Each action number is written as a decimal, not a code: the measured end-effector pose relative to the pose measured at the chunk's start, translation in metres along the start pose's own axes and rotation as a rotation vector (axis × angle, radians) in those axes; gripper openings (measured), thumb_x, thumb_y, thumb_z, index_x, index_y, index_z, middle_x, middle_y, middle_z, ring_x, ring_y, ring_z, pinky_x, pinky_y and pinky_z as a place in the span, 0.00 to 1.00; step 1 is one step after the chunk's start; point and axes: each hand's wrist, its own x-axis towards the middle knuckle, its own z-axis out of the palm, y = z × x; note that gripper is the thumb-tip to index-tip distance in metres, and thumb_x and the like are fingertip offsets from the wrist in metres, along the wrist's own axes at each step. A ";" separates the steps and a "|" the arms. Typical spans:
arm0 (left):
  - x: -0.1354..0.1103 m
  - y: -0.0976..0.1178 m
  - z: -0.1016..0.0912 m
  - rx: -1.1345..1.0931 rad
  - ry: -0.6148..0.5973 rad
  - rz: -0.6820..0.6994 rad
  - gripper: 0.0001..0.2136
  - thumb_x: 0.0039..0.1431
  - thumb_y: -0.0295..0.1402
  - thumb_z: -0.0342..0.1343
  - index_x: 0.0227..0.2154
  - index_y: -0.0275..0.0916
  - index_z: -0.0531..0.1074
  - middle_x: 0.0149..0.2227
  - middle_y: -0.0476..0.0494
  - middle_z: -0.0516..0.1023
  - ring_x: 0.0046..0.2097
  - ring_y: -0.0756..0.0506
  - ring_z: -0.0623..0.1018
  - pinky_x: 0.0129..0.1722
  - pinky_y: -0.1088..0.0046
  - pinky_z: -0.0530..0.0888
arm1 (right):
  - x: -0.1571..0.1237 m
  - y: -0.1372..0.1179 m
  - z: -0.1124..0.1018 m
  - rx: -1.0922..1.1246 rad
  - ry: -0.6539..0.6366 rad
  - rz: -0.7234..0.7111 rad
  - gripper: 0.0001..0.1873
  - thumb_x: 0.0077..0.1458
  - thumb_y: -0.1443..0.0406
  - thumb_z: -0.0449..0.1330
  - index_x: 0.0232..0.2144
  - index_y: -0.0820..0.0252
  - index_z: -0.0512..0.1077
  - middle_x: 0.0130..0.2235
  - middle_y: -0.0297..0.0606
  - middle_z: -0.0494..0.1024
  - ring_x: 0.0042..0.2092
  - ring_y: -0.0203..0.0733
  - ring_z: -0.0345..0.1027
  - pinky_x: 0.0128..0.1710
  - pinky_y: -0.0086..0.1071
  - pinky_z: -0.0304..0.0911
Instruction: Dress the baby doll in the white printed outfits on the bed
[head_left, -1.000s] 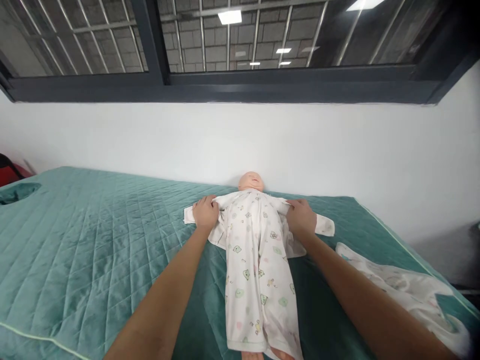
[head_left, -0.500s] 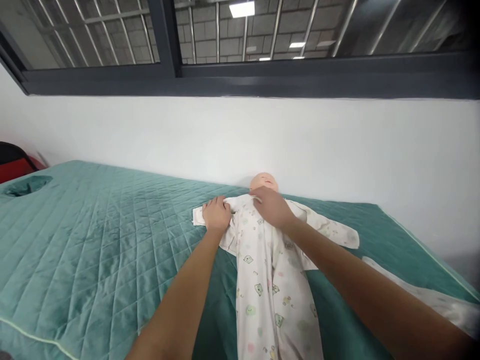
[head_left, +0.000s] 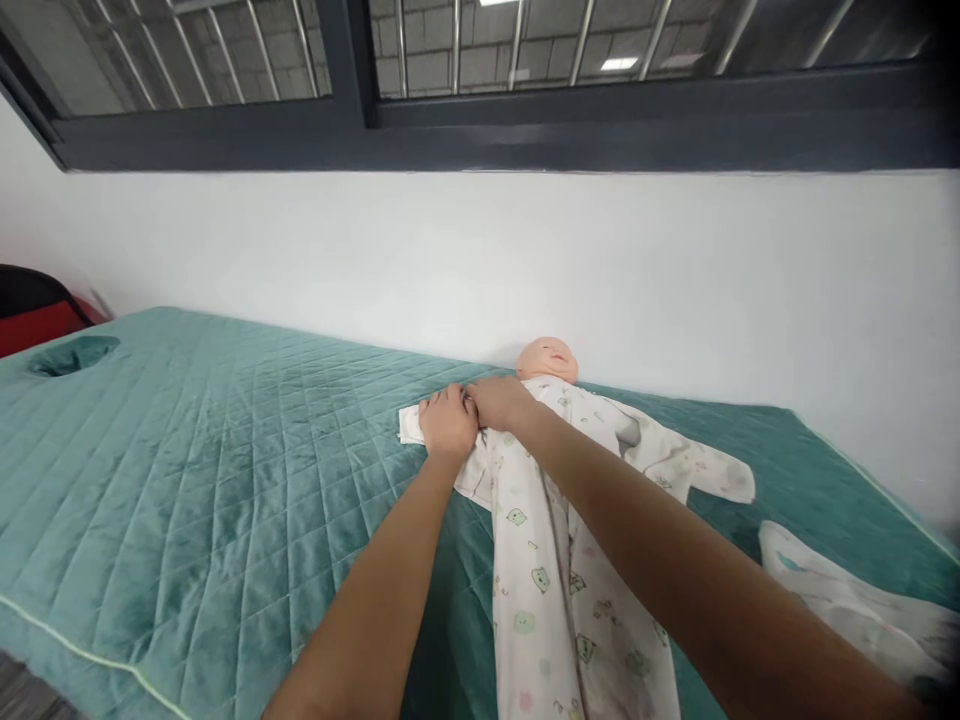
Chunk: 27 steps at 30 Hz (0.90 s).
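A baby doll lies on its back, its bare head (head_left: 546, 358) near the wall. White baby clothing with green and pink prints (head_left: 525, 575) covers its body, with the long lower part hanging toward me. My left hand (head_left: 448, 420) is closed over the left-side sleeve, whose cuff (head_left: 410, 424) sticks out beyond it. Right beside it, my right hand (head_left: 501, 402) has its fingers bent onto the same sleeve near the doll's shoulder. Both sets of fingertips are partly hidden. The other sleeve (head_left: 720, 474) lies stretched out to the right.
Green quilted cover (head_left: 225, 500) spreads under everything, with a round hole (head_left: 73, 356) at the far left. Another white cloth (head_left: 847, 595) lies at the right. Behind rise a white wall (head_left: 337, 260) and a dark window frame (head_left: 480, 140). A red and black object (head_left: 37, 312) stands far left.
My right hand has moved left from the doll's neck to the sleeve beside my left hand. The doll's head and collar are now uncovered. The view has shifted slightly.
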 end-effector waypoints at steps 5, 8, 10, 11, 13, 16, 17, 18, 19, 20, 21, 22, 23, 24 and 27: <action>-0.002 0.000 0.000 0.016 0.024 0.034 0.19 0.69 0.35 0.42 0.57 0.41 0.71 0.50 0.38 0.80 0.52 0.36 0.76 0.53 0.56 0.64 | -0.005 0.006 -0.003 -0.021 0.005 -0.022 0.14 0.61 0.62 0.57 0.46 0.59 0.75 0.48 0.47 0.81 0.47 0.53 0.75 0.45 0.41 0.65; -0.005 0.000 -0.001 0.020 0.026 0.049 0.21 0.70 0.34 0.42 0.61 0.41 0.68 0.51 0.38 0.80 0.53 0.36 0.75 0.54 0.55 0.63 | -0.011 0.011 -0.007 -0.031 0.013 -0.037 0.17 0.62 0.57 0.58 0.50 0.56 0.74 0.51 0.45 0.79 0.50 0.52 0.73 0.46 0.40 0.64; -0.007 -0.001 -0.003 0.011 0.021 0.052 0.21 0.70 0.34 0.42 0.61 0.41 0.68 0.52 0.38 0.79 0.54 0.36 0.75 0.54 0.55 0.64 | -0.015 0.015 -0.009 -0.041 0.017 -0.038 0.19 0.62 0.56 0.58 0.53 0.53 0.72 0.52 0.44 0.78 0.52 0.52 0.72 0.47 0.40 0.63; -0.008 -0.001 -0.004 0.004 0.018 0.054 0.20 0.69 0.34 0.43 0.61 0.42 0.68 0.52 0.38 0.79 0.54 0.36 0.75 0.54 0.56 0.64 | -0.017 0.017 -0.009 -0.048 0.020 -0.034 0.20 0.62 0.55 0.59 0.54 0.52 0.71 0.52 0.44 0.78 0.53 0.52 0.72 0.47 0.40 0.63; -0.010 -0.002 -0.006 -0.011 0.013 0.055 0.20 0.69 0.33 0.43 0.60 0.44 0.69 0.53 0.38 0.78 0.54 0.37 0.75 0.53 0.57 0.65 | -0.022 0.023 -0.009 -0.064 0.028 -0.016 0.19 0.63 0.56 0.58 0.54 0.52 0.71 0.52 0.45 0.78 0.53 0.53 0.71 0.47 0.40 0.62; -0.011 -0.005 -0.007 -0.032 -0.011 0.031 0.22 0.68 0.30 0.44 0.61 0.50 0.68 0.54 0.40 0.76 0.53 0.38 0.74 0.51 0.59 0.67 | -0.031 0.033 -0.009 -0.082 0.052 0.027 0.17 0.64 0.57 0.56 0.52 0.54 0.72 0.51 0.46 0.77 0.53 0.54 0.70 0.47 0.41 0.62; -0.011 -0.005 -0.007 -0.038 -0.022 0.021 0.23 0.67 0.29 0.45 0.62 0.52 0.68 0.55 0.41 0.76 0.54 0.39 0.74 0.51 0.60 0.67 | -0.035 0.037 -0.010 -0.086 0.062 0.043 0.17 0.65 0.57 0.55 0.52 0.54 0.72 0.51 0.47 0.76 0.52 0.54 0.70 0.47 0.41 0.62; -0.012 -0.006 -0.007 -0.043 -0.035 0.016 0.24 0.66 0.28 0.45 0.62 0.54 0.68 0.56 0.42 0.75 0.54 0.39 0.74 0.50 0.60 0.67 | -0.039 0.041 -0.011 -0.089 0.072 0.060 0.16 0.65 0.58 0.55 0.52 0.55 0.71 0.51 0.48 0.76 0.52 0.54 0.70 0.46 0.41 0.62; -0.012 -0.007 -0.007 -0.046 -0.047 0.013 0.25 0.66 0.27 0.45 0.62 0.54 0.68 0.56 0.42 0.75 0.54 0.39 0.74 0.51 0.61 0.67 | -0.043 0.045 -0.013 -0.091 0.080 0.076 0.16 0.65 0.58 0.54 0.52 0.55 0.71 0.51 0.48 0.75 0.52 0.54 0.70 0.46 0.41 0.62; -0.012 -0.008 -0.007 -0.047 -0.056 0.012 0.25 0.66 0.26 0.45 0.62 0.54 0.68 0.56 0.42 0.75 0.54 0.39 0.74 0.51 0.61 0.67 | -0.047 0.048 -0.015 -0.092 0.087 0.091 0.16 0.66 0.58 0.54 0.52 0.56 0.71 0.51 0.49 0.75 0.52 0.54 0.70 0.46 0.41 0.62; -0.013 -0.008 -0.007 -0.047 -0.062 0.011 0.25 0.65 0.26 0.45 0.61 0.53 0.68 0.56 0.41 0.75 0.54 0.39 0.74 0.51 0.60 0.67 | -0.050 0.050 -0.016 -0.092 0.092 0.104 0.16 0.66 0.59 0.54 0.52 0.56 0.71 0.51 0.49 0.75 0.52 0.54 0.69 0.47 0.42 0.61; -0.013 -0.009 -0.007 -0.046 -0.065 0.009 0.25 0.65 0.26 0.45 0.62 0.52 0.68 0.55 0.41 0.75 0.55 0.38 0.74 0.51 0.60 0.67 | -0.053 0.052 -0.018 -0.092 0.097 0.115 0.16 0.66 0.59 0.54 0.52 0.56 0.71 0.51 0.49 0.75 0.52 0.54 0.69 0.47 0.42 0.61; -0.013 -0.009 -0.006 -0.046 -0.062 0.005 0.25 0.65 0.26 0.45 0.62 0.51 0.68 0.54 0.40 0.76 0.55 0.38 0.73 0.52 0.60 0.67 | -0.055 0.054 -0.019 -0.090 0.102 0.123 0.16 0.66 0.59 0.54 0.52 0.56 0.71 0.51 0.49 0.75 0.52 0.55 0.69 0.48 0.43 0.61; -0.014 -0.010 -0.006 -0.046 -0.055 0.000 0.25 0.64 0.26 0.45 0.61 0.50 0.68 0.53 0.39 0.76 0.55 0.38 0.73 0.52 0.59 0.67 | -0.057 0.054 -0.019 -0.088 0.109 0.127 0.16 0.66 0.59 0.54 0.52 0.56 0.70 0.52 0.49 0.75 0.52 0.55 0.69 0.48 0.43 0.60; -0.014 -0.010 -0.005 -0.043 -0.022 -0.009 0.23 0.64 0.25 0.45 0.60 0.46 0.68 0.52 0.38 0.77 0.54 0.37 0.74 0.52 0.58 0.67 | -0.058 0.052 -0.016 -0.075 0.128 0.123 0.16 0.66 0.58 0.54 0.52 0.56 0.70 0.51 0.49 0.75 0.52 0.54 0.69 0.49 0.43 0.60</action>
